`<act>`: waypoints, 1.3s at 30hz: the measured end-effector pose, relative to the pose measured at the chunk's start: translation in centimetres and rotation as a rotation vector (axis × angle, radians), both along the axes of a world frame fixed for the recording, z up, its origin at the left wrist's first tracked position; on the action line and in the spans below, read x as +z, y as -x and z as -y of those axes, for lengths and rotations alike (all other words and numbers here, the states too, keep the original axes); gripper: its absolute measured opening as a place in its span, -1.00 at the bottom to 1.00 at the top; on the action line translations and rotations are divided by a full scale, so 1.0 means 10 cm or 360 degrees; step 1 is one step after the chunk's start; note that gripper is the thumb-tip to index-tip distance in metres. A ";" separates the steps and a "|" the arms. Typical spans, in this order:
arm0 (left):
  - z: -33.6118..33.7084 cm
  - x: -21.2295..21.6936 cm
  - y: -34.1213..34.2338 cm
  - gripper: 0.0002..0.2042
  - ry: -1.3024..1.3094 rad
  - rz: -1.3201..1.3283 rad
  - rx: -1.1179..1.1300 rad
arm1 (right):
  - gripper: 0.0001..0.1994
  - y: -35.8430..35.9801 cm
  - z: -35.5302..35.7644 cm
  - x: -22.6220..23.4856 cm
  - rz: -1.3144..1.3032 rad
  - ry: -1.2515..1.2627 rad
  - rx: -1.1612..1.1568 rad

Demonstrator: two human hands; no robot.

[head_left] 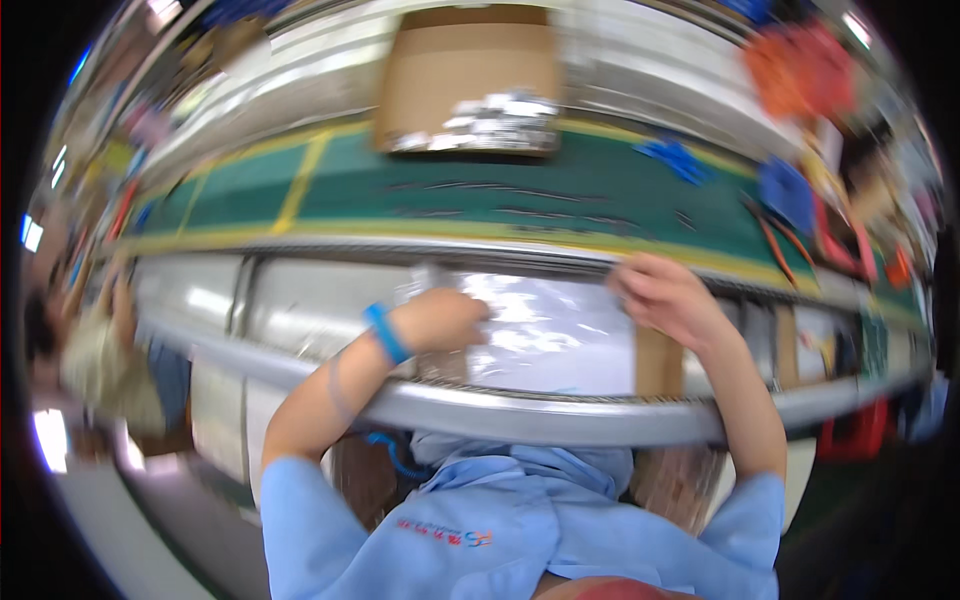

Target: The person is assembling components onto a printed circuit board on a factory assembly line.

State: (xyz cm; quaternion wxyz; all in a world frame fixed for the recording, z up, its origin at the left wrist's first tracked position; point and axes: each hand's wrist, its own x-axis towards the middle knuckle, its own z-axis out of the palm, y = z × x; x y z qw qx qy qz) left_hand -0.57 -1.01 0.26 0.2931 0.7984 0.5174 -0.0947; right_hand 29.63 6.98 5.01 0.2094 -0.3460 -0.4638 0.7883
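Note:
A carton with brown cardboard flaps [658, 362] sits on the metal-railed line before me. Shiny clear plastic film [545, 320] lies over the white surface inside it. My left hand [440, 320], with a blue band at the wrist, is closed at the carton's left side, on the edge of the film. At the far right corner of the carton, my right hand [668, 298] has its fingers pinched together. Motion blur hides what, if anything, is between them.
Beyond the rail [450, 244], a green bench mat [350, 190] carries dark thin strips, orange-handled pliers [775, 245] and a blue item [675, 160]. An open cardboard box [470, 65] there holds small silvery pieces [505, 118]. Another person [115, 365] is at the left.

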 end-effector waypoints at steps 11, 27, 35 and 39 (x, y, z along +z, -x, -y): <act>0.02 -0.06 -0.12 -0.69 -0.0117 0.0048 -0.0059 | -0.80 -0.02 0.10 -0.04 -0.0080 0.0045 -0.0031; -0.02 -0.01 -0.10 -0.71 -0.0087 0.0034 -0.0073 | -0.81 0.02 0.07 -0.03 -0.0056 0.0025 -0.0035; -0.02 -0.08 -0.11 -0.70 -0.0132 0.0052 -0.0047 | -0.80 0.01 0.08 -0.04 -0.0058 0.0007 -0.0031; -0.02 -0.08 -0.11 -0.70 -0.0142 0.0043 -0.0047 | -0.80 0.00 0.08 -0.04 -0.0052 0.0012 -0.0036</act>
